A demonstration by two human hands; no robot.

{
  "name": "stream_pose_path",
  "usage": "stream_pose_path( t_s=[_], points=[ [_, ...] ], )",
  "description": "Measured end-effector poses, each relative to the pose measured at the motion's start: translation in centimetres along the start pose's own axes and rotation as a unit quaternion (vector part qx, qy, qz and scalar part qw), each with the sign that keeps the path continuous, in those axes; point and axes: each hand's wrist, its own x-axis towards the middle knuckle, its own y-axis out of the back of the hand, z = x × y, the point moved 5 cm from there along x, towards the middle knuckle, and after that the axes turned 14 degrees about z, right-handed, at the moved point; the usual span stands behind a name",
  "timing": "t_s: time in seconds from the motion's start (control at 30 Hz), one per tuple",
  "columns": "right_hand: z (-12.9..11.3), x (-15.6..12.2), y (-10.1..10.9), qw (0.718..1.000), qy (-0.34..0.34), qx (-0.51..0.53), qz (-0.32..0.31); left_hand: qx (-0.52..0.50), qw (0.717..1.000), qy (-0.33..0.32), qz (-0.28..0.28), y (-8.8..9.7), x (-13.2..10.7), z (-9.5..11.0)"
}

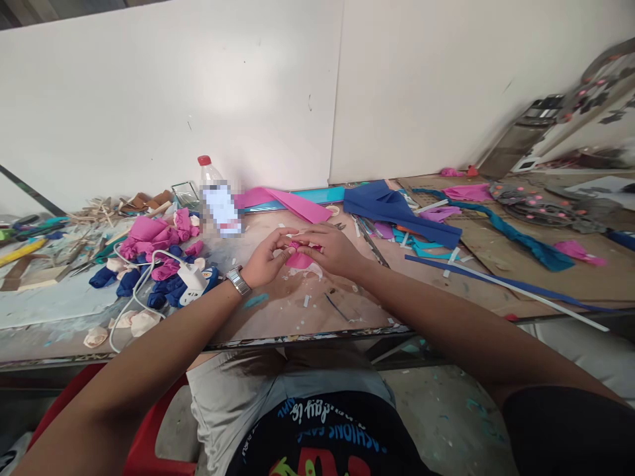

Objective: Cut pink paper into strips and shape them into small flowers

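Note:
Both my hands meet over the middle of the table around a small piece of pink crepe-like material (299,260); I cannot tell if it is paper or cloth. My left hand (270,256), with a metal watch (239,281) on its wrist, pinches it between thumb and fingers. From the other side, my right hand (335,250) has its thumb and fingers closed on the same piece. Part of the pink material hangs below the fingertips, while the rest is hidden by them. A wide pink strip (302,205) lies just beyond the hands.
On the left are pink rolled bundles (149,235), dark blue bundles (169,287), a white cable with a plug (193,276), and a red-capped bottle (208,173). Folded blue material (397,211), a long white stick (526,291) and a teal strip (520,244) lie to the right.

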Motion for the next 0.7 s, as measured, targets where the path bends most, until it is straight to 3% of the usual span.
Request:
stream_pose_path(
  t_s=[0.2,0.47,0.7],
  points=[
    [-0.3,0.1,-0.1,0.998,0.019,0.041,-0.031,-0.020,0.999,0.010,-0.035,-0.3,-0.2,-0.3],
    [-0.5,0.3,-0.2,0.995,-0.009,0.073,-0.066,-0.043,0.998,0.031,-0.046,-0.8,-0.4,0.3],
    [-0.1,0.2,0.0,0.995,-0.053,0.066,-0.046,-0.032,0.995,0.054,-0.082,-1.3,-0.8,1.0]
  ],
)
